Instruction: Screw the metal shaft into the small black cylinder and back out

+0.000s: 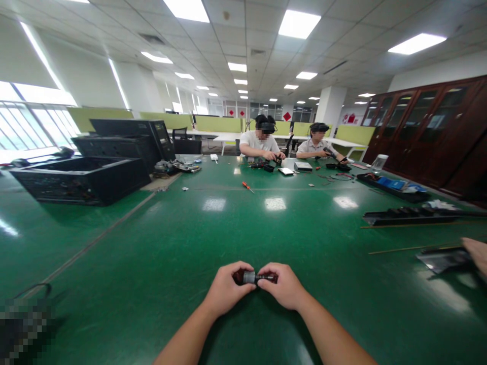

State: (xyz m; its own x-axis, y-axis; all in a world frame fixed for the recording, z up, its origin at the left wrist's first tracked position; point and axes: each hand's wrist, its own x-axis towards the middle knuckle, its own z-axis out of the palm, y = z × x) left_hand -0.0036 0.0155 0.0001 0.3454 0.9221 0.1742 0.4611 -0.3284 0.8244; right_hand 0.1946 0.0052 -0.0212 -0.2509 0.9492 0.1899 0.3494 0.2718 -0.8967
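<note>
Low in the middle of the head view, my two hands meet over the green table around a small cylindrical metal part. It looks like a piece of a small motor, but its exact kind does not show. My left hand grips its grey barrel, with a dark reddish-brown end tucked behind the fingers. With thumb and fingers, my right hand pinches the thin dark shaft on the other side. The part lies sideways between the fingertips, which hide some of it.
An orange screwdriver lies ahead on the green table. Black computer cases stand at left, beside loose parts. Black rails and a black tray are at right, near another person's hand. Two people work opposite.
</note>
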